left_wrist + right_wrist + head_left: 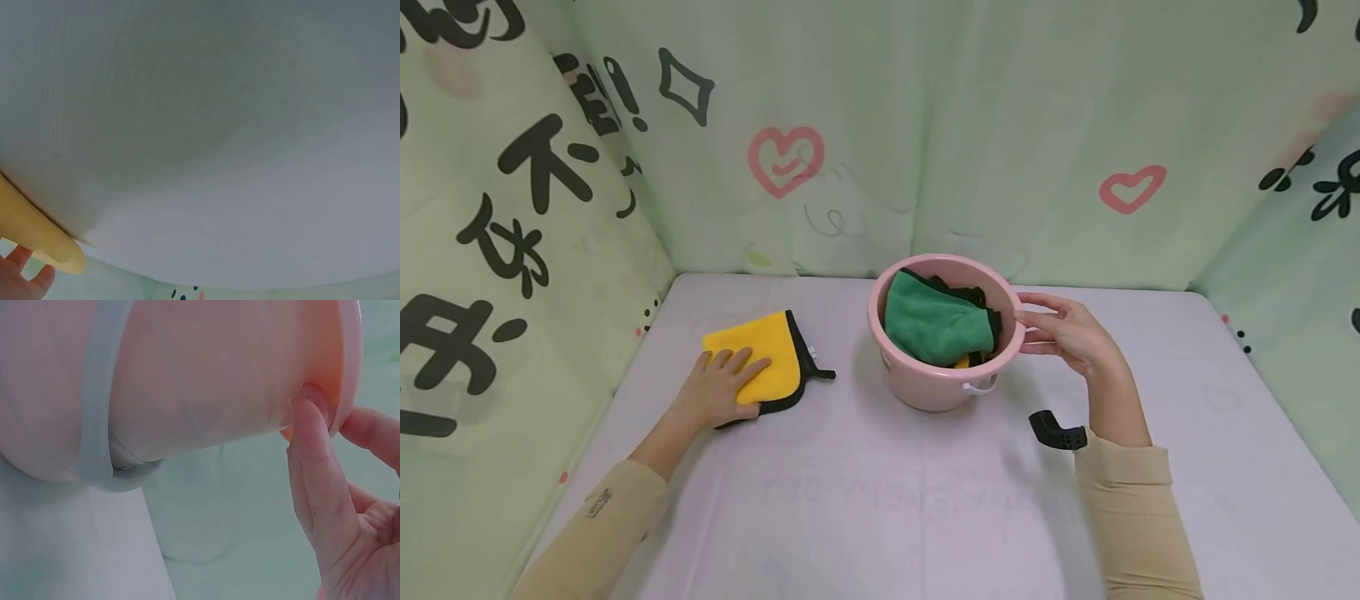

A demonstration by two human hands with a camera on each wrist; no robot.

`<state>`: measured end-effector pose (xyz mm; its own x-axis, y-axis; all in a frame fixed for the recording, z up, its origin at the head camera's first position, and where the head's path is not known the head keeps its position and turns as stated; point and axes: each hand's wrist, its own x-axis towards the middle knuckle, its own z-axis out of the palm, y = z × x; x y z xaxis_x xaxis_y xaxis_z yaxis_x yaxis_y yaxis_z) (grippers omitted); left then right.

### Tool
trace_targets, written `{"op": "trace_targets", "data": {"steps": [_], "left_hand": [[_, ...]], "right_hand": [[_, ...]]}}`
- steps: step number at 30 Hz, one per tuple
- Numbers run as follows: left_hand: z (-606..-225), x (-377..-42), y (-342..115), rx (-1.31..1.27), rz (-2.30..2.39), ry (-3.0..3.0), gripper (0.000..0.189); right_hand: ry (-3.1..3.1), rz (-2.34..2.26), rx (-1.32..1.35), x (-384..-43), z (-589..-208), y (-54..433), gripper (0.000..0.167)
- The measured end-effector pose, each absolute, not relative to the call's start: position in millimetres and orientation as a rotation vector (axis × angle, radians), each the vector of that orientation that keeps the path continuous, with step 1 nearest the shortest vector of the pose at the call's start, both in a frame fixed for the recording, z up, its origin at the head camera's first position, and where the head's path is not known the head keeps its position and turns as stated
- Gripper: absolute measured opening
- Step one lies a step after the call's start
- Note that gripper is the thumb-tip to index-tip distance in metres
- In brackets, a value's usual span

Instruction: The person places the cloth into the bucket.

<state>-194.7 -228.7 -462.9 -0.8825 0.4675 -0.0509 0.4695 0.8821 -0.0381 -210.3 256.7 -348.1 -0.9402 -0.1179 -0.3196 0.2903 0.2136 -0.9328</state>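
Observation:
My left hand (722, 392) rests with spread fingers on a folded yellow cloth (767, 346) with black edging and a black loop. In the left wrist view, only fingertips show beside the cloth's yellow fold (37, 231). A pink bucket (932, 387) stands upright to the right of it. My right hand (1067, 333) pinches the bucket's right rim, with a finger under the lip in the right wrist view and another at its outer edge. Inside the bucket sits a green cloth (936, 321) with black edging; a bit of yellow shows beneath it.
The white table (865, 508) runs back to a pale green curtain (1000, 150) with printed hearts and lettering, which also hangs at both sides. A pale bail handle (100, 394) hangs down the bucket's side. A black wrist-camera mount (1056, 432) sticks out from the right sleeve.

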Motion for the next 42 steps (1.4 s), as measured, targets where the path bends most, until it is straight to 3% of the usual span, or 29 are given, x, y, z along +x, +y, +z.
{"op": "trace_targets", "data": {"steps": [23, 42], "left_hand": [[-474.3, -205.4, -223.4, 1.043, -0.132, 3.155, 0.045], [-476.6, -204.9, -220.1, 1.138, -0.142, 3.178, 0.047]], "right_hand": [[2.191, -1.769, 0.142, -208.1, -348.7, 257.8, 0.07], [2.189, -1.765, 0.143, -209.6, -349.1, 257.9, 0.068]]}}
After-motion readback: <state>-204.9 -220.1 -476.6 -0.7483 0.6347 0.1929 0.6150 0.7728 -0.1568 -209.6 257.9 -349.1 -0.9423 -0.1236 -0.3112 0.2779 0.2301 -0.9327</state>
